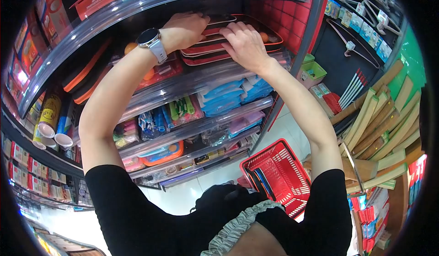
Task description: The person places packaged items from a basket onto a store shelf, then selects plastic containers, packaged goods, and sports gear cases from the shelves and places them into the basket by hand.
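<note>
On the upper shelf lies a stack of flat red-and-black cases (206, 57) with pale and orange edging. My left hand (185, 29), with a watch (148, 37) on its wrist, is over the stack's left side, fingers bent around a case edge. Shelf shadow partly hides those fingertips. My right hand (247, 45) is closed at the stack's upper middle, fingers curled over a case and thumb below. Orange balls (131, 48) show in packs left of the stack, and another orange ball (264, 37) shows behind my right hand.
Clear plastic shelf edges (219, 75) run below my forearms. Lower shelves hold blue packs (222, 98) and other bagged goods. A red shopping basket (292, 178) with flat items inside stands on the floor. Wooden slats (384, 118) and hangers (350, 45) are at right.
</note>
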{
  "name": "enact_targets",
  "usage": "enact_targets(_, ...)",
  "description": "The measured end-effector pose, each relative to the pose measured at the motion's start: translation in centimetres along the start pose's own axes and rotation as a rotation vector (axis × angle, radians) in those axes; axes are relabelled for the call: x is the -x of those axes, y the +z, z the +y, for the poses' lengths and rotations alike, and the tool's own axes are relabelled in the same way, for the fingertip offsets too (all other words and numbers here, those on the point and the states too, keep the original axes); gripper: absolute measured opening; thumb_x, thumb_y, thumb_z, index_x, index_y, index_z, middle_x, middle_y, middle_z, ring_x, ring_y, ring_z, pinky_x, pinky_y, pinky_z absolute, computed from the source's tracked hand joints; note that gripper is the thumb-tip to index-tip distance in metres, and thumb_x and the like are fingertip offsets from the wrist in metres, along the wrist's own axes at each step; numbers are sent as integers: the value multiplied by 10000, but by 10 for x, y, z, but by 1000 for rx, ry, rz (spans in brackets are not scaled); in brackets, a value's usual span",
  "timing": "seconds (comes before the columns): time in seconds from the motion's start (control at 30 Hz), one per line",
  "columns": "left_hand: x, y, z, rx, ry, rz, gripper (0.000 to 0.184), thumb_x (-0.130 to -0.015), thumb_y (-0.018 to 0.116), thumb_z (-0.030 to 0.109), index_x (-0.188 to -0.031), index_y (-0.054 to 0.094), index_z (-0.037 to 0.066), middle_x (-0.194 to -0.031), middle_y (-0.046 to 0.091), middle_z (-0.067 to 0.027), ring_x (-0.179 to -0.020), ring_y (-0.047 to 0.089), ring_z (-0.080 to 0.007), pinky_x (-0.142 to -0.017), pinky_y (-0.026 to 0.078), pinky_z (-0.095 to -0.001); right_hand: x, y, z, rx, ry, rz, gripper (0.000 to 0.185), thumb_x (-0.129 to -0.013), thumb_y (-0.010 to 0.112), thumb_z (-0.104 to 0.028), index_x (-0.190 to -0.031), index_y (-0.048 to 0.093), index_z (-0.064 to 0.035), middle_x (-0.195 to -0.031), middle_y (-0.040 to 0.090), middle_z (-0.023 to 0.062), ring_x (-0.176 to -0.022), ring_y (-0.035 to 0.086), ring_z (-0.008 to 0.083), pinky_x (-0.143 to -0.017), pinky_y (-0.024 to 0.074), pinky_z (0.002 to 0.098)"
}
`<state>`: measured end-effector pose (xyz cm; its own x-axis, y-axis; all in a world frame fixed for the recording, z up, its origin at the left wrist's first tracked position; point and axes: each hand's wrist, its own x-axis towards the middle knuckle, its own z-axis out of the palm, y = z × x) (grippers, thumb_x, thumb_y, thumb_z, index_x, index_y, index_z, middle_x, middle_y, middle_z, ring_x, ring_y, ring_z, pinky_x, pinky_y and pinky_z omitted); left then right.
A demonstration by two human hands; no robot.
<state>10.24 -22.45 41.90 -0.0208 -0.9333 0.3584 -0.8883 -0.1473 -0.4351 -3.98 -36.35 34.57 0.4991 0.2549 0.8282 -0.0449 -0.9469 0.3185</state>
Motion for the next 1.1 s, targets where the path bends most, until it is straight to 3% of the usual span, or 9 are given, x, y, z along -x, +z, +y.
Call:
enact_targets(0.2, -7, -9, 9, -33, -34, -108, 481, -795, 595, 133, -1237, 488, -25, -1094, 606, -200, -1020, 588, -332, -859, 493, -403, 0, 6, 10, 13, -84, -133, 155, -730, 622, -66, -874, 570, -42, -905, 571, 102, -866, 565, 276, -737, 481, 383)
enact_targets(0.33, 9, -6, 8, -22, 76, 225, 410, -763, 569, 126, -1142, 514, -21, -1044, 616, -211, -968, 607, -343, -800, 498, -424, 3, -11, 10, -12, -118, -93, 128, -742, 617, -76, -852, 561, -44, -876, 561, 98, -842, 562, 269, -721, 473, 381)
enact_targets(0.37, 14, -15, 13, -6, 27, 150, 476, -768, 576, 148, -1210, 482, -2, -1097, 599, -206, -1020, 592, -337, -841, 490, -415, 7, -18, 9, -18, -125, -89, 122, -748, 618, -82, -847, 558, -44, -871, 559, 95, -836, 561, 269, -717, 471, 381)
enact_targets(0.47, 19, 1, 15, -132, 62, 367, 490, -783, 574, 174, -1233, 476, 6, -1107, 599, -199, -1049, 582, -342, -873, 483, -410, 10, -35, 6, -117, -102, -118, 162, -767, 638, -147, -857, 549, -46, -855, 551, 82, -813, 551, 272, -714, 462, 379)
enact_targets(0.6, 15, 8, 13, -5, 63, 350, 535, -727, 647, 110, -1228, 482, 20, -1149, 577, -190, -1063, 571, -344, -887, 479, -407, 7, -31, 8, -102, -116, -81, 375, -739, 699, -293, -992, 563, -53, -930, 553, 85, -889, 542, 271, -755, 460, 386)
enact_targets(0.77, -3, 8, 8, -21, -18, 285, 505, -665, 710, 124, -1127, 541, 13, -1080, 575, -160, -1023, 575, -323, -854, 489, -407, 2, -22, 0, 57, -231, -195, 469, -642, 683, -157, -1086, 567, -60, -985, 566, 86, -940, 553, 244, -751, 464, 355)
enact_targets(0.9, -11, 0, 16, -12, -118, 180, 460, -639, 718, 131, -1061, 577, 12, -1084, 558, -143, -1068, 547, -305, -846, 489, -402, -7, -17, 2, 121, -232, -187, 379, -692, 631, -141, -1059, 578, -63, -978, 570, 83, -939, 557, 240, -751, 465, 353)
enact_targets(1.0, -11, -6, 19, -29, -91, 110, 536, -664, 706, 157, -1161, 548, 36, -1192, 520, -167, -1133, 512, -320, -916, 461, -392, -6, -10, 3, 156, -236, -195, 312, -730, 584, -137, -1034, 589, -70, -966, 569, 81, -934, 561, 233, -758, 465, 348)
enact_targets(1.1, -7, -7, 24, -83, -17, 266, 489, -679, 700, 160, -1132, 560, 39, -1175, 526, -157, -1113, 519, -313, -910, 459, -390, -2, -13, 6, 169, -249, -131, 282, -740, 559, -134, -1014, 603, -81, -930, 560, 66, -892, 565, 218, -753, 462, 332)
